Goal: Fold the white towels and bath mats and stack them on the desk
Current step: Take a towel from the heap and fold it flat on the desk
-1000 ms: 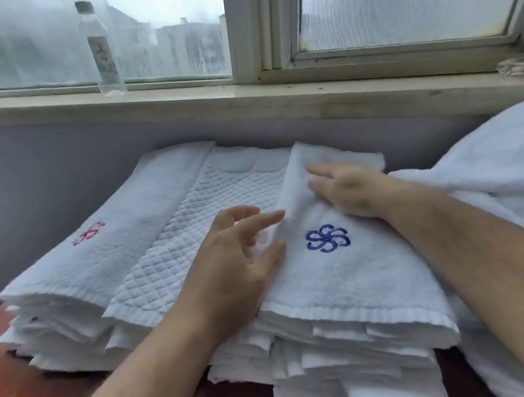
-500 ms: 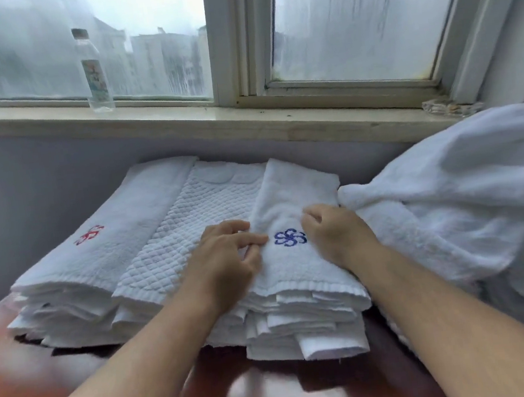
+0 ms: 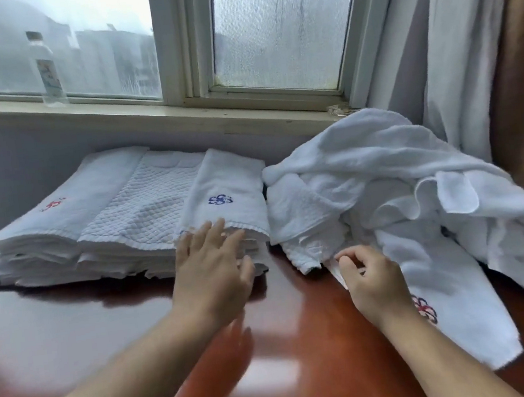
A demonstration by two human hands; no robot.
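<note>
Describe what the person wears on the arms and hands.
The left hand and right hand are bare: no gloves, no rings that show. The left forearm and right forearm are bare too, down to the frame edge: no sleeve, watch or bracelet in view. The left hand is slightly blurred, so small details could be missed.

folded stack (image 3: 169,209), right hand (image 3: 374,280) pinching towel (image 3: 445,281)
</note>
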